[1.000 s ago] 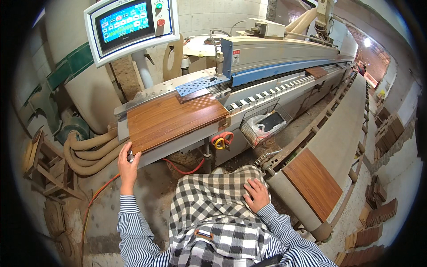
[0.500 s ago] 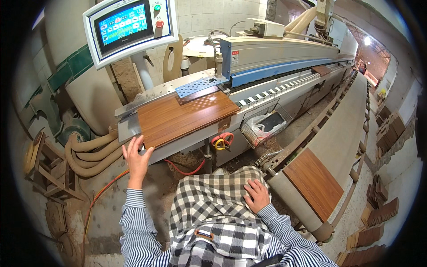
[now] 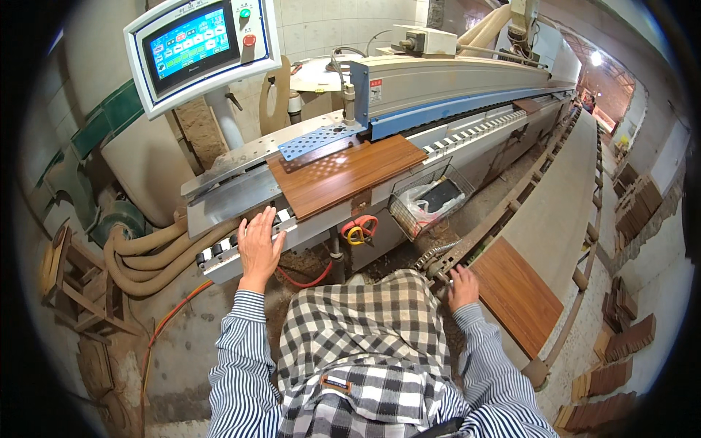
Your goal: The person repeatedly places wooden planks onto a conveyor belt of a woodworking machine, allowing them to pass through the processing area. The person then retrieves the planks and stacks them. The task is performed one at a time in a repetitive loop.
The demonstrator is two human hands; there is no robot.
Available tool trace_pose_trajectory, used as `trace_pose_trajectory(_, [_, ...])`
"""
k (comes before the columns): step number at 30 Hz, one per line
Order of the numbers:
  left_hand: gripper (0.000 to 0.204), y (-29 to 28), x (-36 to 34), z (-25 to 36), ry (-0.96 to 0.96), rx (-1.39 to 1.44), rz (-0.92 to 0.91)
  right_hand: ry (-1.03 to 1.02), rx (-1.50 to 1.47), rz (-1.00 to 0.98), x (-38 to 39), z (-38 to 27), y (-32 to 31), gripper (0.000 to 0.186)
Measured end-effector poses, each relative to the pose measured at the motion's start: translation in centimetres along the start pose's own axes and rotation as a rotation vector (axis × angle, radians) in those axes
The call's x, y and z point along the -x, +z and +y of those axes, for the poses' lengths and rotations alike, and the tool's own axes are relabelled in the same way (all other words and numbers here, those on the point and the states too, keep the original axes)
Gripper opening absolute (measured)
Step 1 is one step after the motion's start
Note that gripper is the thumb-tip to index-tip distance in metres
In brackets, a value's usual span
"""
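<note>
A brown wood-grain board (image 3: 350, 174) lies on the edge of the long machine bed, its far side partly under a blue perforated plate (image 3: 321, 141). My left hand (image 3: 259, 244), open with fingers stretched, rests by the rail of white and black rollers (image 3: 226, 253), just left of the board's near corner and apart from it. Beside the left edge of a second brown board (image 3: 518, 296), which lies on the grey conveyor belt to the right, is my right hand (image 3: 462, 287). Its fingers are slightly apart, at the board's edge; whether they touch it is hard to tell.
A control panel (image 3: 193, 51) with a lit screen stands at the upper left. Under the machine's edge hang a wire basket (image 3: 431, 201) and red and yellow scissors (image 3: 359, 230). Hoses (image 3: 164, 266) and a wooden stool (image 3: 86, 281) are left; board stacks (image 3: 631, 339) are right.
The board on the machine has slid right along the bed, uncovering rollers. My left hand has followed partway, away from its corner. My right hand has moved from my lap to the second board.
</note>
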State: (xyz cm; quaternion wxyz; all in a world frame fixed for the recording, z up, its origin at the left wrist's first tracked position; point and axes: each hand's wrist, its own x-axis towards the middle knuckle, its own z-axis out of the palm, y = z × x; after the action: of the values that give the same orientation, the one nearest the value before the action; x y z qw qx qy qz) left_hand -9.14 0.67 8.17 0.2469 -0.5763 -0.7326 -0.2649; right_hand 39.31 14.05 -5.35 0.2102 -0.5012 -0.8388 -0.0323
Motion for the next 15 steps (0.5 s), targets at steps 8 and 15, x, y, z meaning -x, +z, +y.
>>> trace_pose_trajectory(8, [0.054, -0.1, 0.2, -0.1, -0.002, 0.005, -0.007, -0.06, 0.184, -0.189, -0.5, 4.5, 0.5, 0.037])
trace_pose_trajectory(15, [0.055, -0.4, 0.4, 0.0, -0.015, 0.032, -0.007, -0.167, 0.013, 0.085, 6.9, 2.1, -1.9, 0.036])
